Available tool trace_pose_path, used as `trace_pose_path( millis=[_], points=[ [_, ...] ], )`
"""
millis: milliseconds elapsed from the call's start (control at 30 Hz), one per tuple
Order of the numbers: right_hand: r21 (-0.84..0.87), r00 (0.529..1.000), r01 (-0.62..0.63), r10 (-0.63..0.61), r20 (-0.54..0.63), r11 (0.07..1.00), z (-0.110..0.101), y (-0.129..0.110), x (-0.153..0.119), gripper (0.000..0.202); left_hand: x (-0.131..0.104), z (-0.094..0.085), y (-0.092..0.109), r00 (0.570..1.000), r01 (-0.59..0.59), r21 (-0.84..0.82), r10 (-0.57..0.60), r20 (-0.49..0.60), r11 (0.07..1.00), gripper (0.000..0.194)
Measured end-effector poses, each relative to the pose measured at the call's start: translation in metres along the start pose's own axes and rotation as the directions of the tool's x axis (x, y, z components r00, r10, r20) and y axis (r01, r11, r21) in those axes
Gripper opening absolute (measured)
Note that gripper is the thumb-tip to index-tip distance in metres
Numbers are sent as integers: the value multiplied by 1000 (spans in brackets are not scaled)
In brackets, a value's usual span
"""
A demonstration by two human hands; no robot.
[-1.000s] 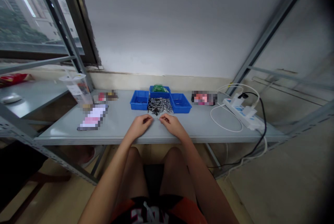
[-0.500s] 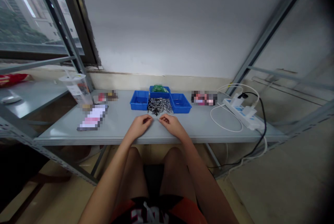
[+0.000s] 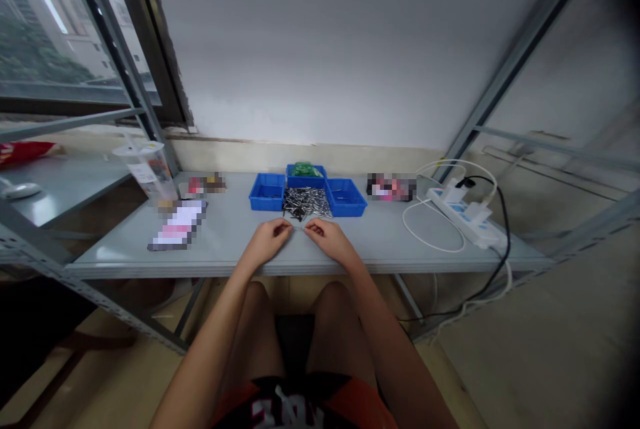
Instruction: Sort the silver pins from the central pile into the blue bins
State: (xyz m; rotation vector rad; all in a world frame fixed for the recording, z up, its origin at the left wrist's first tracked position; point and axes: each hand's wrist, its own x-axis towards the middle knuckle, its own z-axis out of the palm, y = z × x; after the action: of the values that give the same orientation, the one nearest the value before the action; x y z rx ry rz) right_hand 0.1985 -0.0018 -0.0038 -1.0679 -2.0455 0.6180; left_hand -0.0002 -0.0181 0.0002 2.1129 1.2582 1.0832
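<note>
My left hand [image 3: 273, 237] and my right hand [image 3: 323, 236] face each other over the front of the grey table [image 3: 220, 242]. Both are closed in a pinch, fingertips a small gap apart. Something thin and pale seems to span that gap, too small to name. Just beyond my fingers lies a pile of small metal pieces [image 3: 307, 201], silvery with some black ones at the left. Blue trays flank it: a left tray [image 3: 259, 204] and a right tray [image 3: 349, 208], each with a few small pieces inside. A back tray [image 3: 306, 182] holds green material [image 3: 305, 169].
At the left are a blurred phone [image 3: 177, 224] and a lidded plastic cup [image 3: 147, 172]. A power strip [image 3: 470, 219] with plugs and looping cables lies at the right. A pixelated item [image 3: 391, 187] sits near the wall. Metal posts frame both table ends.
</note>
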Motion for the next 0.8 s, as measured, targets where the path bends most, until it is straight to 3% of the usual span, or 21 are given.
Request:
trace_pose_path(
  millis=[800],
  points=[
    [-80,999,39,-40,-4,996,-1,-2,0,18,0,-2,3,1000,-2,58,1,30,998,30]
  ],
)
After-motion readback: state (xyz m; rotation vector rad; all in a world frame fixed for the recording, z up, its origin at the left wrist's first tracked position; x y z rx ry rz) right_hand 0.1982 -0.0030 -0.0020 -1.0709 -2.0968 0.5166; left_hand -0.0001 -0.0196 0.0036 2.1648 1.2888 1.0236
